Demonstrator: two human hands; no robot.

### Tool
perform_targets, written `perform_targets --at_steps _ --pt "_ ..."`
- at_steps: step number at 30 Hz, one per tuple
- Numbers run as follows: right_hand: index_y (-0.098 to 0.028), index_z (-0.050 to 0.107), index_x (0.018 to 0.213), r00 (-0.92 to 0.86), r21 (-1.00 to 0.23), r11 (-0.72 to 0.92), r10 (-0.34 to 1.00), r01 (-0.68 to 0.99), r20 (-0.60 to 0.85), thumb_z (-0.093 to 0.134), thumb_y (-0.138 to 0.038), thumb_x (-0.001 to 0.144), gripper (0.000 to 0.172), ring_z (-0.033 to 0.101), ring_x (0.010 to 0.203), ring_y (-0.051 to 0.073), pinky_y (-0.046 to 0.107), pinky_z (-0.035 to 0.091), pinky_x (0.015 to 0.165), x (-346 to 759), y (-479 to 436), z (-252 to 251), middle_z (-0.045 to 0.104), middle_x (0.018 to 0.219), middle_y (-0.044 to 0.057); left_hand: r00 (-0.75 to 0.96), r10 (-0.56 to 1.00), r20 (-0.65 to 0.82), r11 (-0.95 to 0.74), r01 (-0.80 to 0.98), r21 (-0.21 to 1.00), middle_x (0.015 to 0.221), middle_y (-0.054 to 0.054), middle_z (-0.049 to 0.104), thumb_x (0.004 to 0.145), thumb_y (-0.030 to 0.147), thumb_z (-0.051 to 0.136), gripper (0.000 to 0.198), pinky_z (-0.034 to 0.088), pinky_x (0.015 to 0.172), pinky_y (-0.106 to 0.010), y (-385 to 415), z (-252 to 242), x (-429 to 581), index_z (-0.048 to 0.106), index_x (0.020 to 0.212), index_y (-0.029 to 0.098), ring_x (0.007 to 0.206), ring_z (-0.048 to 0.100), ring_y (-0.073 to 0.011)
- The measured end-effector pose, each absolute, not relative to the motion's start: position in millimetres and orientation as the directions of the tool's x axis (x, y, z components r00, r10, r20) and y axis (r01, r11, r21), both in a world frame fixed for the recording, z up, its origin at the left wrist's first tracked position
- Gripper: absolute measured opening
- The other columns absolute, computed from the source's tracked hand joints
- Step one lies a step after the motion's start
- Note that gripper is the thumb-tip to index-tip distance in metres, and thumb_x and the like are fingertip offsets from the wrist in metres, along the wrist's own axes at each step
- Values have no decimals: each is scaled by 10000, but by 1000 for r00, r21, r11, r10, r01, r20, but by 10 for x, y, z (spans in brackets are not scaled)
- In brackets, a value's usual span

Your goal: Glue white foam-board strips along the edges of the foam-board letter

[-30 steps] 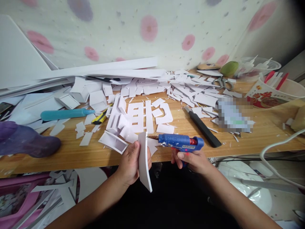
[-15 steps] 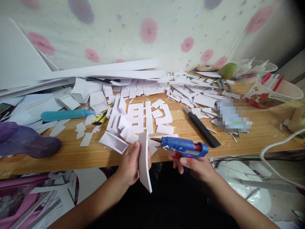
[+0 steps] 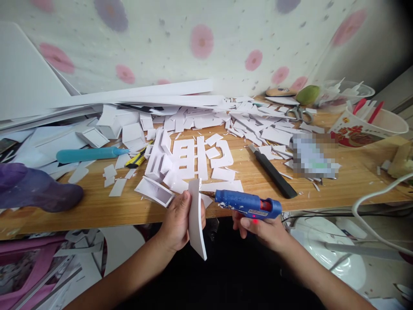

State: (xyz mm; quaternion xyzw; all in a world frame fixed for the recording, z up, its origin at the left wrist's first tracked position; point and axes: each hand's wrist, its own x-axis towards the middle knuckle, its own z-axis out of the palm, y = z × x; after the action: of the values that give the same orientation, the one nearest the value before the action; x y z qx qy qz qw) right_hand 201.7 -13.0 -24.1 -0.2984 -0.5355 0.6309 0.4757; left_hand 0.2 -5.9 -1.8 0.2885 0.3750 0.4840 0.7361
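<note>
My left hand (image 3: 177,221) grips a white foam board strip (image 3: 196,224), held upright on edge in front of the table. Wrapped in my right hand (image 3: 258,228) is a blue hot glue gun (image 3: 248,204) with a small red light lit. Its nozzle points left and sits at the strip's right edge, near the top; whether it touches cannot be made out. A small white bead shows on the edge above the nozzle. Just beyond my left hand lies an open white foam board box (image 3: 155,191). Cut-out white frame pieces (image 3: 183,159) rest behind it.
A black craft knife (image 3: 274,174) lies at right, a yellow cutter (image 3: 136,159) and a teal tube (image 3: 88,154) at left. White scraps cover the table's back. Scissors (image 3: 299,113) and a paper bowl (image 3: 368,127) stand back right. A white cable (image 3: 364,202) hangs at right.
The glue gun's nozzle has slid slightly down the strip's edge, and the gun tilts more. My left hand and the strip have hardly moved.
</note>
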Motion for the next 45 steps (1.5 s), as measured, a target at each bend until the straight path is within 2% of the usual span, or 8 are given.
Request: perform_targets --at_steps 7,14,21,37,40,45 --pt "-193 629 808 -387 -981 19 917 -195 95 672 -449 819 260 559 467 125 252 509 435 2056 -145 -240 594 610 -10 256 925 -280 374 -497 783 406 46 415 702 666 691 577 286 311 -172 -61 -9 -3 497 523 153 319 337 -47" --pt "-197 610 677 -367 -985 62 923 -162 118 644 -462 836 311 583 491 153 274 506 461 2043 -142 -239 578 541 -4 261 922 -287 383 -494 781 404 49 406 687 671 701 585 280 313 -171 -59 -1 -1 493 514 152 318 331 -45" --pt "-205 604 680 -362 -989 86 923 -124 126 628 -506 840 341 576 473 151 288 511 469 2032 -135 -230 591 543 -3 288 918 -272 385 -485 786 406 46 397 745 678 639 582 271 315 -180 -65 -24 -22 497 530 156 318 327 -51" --pt "-196 590 715 -479 -996 68 873 -60 89 594 -515 859 350 521 476 129 240 455 450 2081 -178 -141 558 541 -3 266 923 -277 379 -526 761 389 65 386 712 646 696 550 289 319 -168 -62 0 -15 463 559 171 311 322 -49" --pt "-190 592 723 -461 -994 44 883 -98 85 621 -488 851 325 535 487 123 231 455 456 2078 -189 -135 560 572 -1 267 923 -276 380 -530 758 398 65 397 725 639 689 535 288 318 -166 -65 -7 -12 476 576 172 313 321 -49" --pt "-179 622 853 -420 -983 -13 905 -183 67 677 -445 819 274 551 505 105 224 477 444 2044 -201 -131 608 774 36 260 926 -274 374 -530 761 400 62 397 727 637 686 536 295 316 -170 -69 -13 -18 492 565 165 316 332 -53"
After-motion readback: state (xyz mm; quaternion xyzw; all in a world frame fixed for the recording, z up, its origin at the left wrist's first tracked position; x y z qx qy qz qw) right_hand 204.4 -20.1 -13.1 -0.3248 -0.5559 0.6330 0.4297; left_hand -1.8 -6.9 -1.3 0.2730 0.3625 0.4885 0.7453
